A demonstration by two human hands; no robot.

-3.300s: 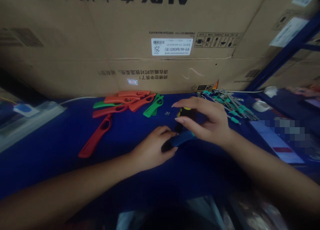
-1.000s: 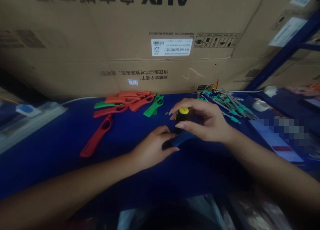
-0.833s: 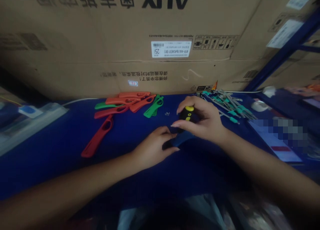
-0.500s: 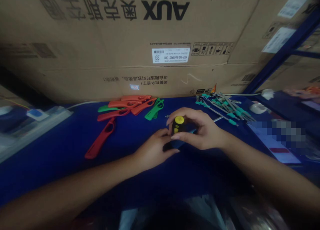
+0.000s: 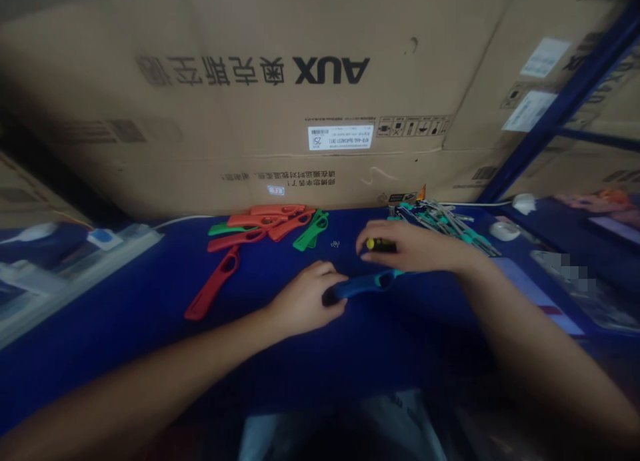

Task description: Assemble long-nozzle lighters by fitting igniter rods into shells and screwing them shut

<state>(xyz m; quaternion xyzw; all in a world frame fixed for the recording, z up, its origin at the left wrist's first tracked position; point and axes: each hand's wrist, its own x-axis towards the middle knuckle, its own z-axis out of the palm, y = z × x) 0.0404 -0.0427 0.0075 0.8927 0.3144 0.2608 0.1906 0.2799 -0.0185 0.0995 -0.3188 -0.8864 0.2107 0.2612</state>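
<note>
My left hand (image 5: 307, 299) is closed around the dark end of a blue long-necked lighter (image 5: 357, 286), which lies nearly level and points right. A teal trigger (image 5: 384, 279) shows in the opening of the lighter. Above it, my right hand (image 5: 407, 245) is closed on a black and yellow screwdriver (image 5: 382, 245), its yellow end facing left. The screwdriver's tip is hidden by the hand. Tiny screws (image 5: 335, 244) lie on the blue table just left of my right hand.
Red and orange lighter shells (image 5: 215, 284) and green ones (image 5: 311, 231) lie at back left. Metal lighter rods with teal parts (image 5: 450, 224) are piled at back right. A large cardboard box (image 5: 225, 127) stands behind. A phone-like flat object (image 5: 530, 291) lies right.
My right hand has moved right, away from my left hand, and tilted the screwdriver from upright to nearly level. The blue lighter now shows more fully. The camera view has shifted.
</note>
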